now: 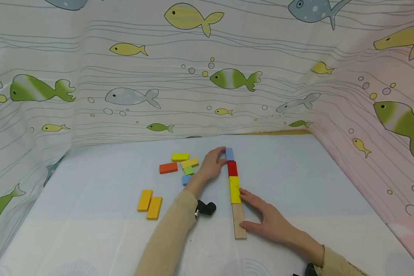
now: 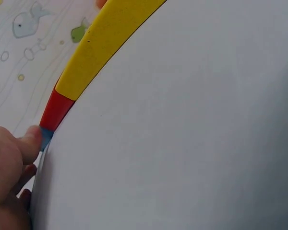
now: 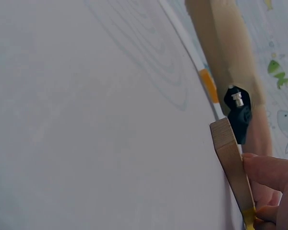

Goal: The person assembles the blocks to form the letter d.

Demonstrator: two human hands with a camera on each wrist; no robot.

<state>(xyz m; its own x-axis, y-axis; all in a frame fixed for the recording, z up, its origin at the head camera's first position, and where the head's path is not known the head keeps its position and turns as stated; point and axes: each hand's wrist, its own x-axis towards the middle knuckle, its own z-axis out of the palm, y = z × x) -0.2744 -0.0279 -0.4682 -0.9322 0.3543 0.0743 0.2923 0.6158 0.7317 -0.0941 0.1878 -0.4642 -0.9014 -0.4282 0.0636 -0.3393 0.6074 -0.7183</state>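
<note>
A row of blocks runs away from the person: a plain wooden block (image 1: 239,222) nearest, then a yellow block (image 1: 234,189), a red block (image 1: 232,168) and a blue block (image 1: 229,154) at the far end, end to end. At the blue block, the left hand (image 1: 211,165) touches its left side with thumb and fingertips. My right hand (image 1: 274,221) rests along the row's right side, thumb on the wooden block and fingertips at the yellow one, fingers fairly straight. The left wrist view shows the left thumb against the blue block (image 2: 46,138); in the right wrist view fingers touch the wooden block (image 3: 230,160).
Left of the left hand lie a lime-yellow block (image 1: 180,157), a pale yellow block (image 1: 190,163), an orange-red block (image 1: 168,168), a green block (image 1: 188,171) and a blue block (image 1: 186,180). Two orange-yellow blocks (image 1: 145,200) lie nearer. A fish-print cloth (image 1: 193,76) hangs behind.
</note>
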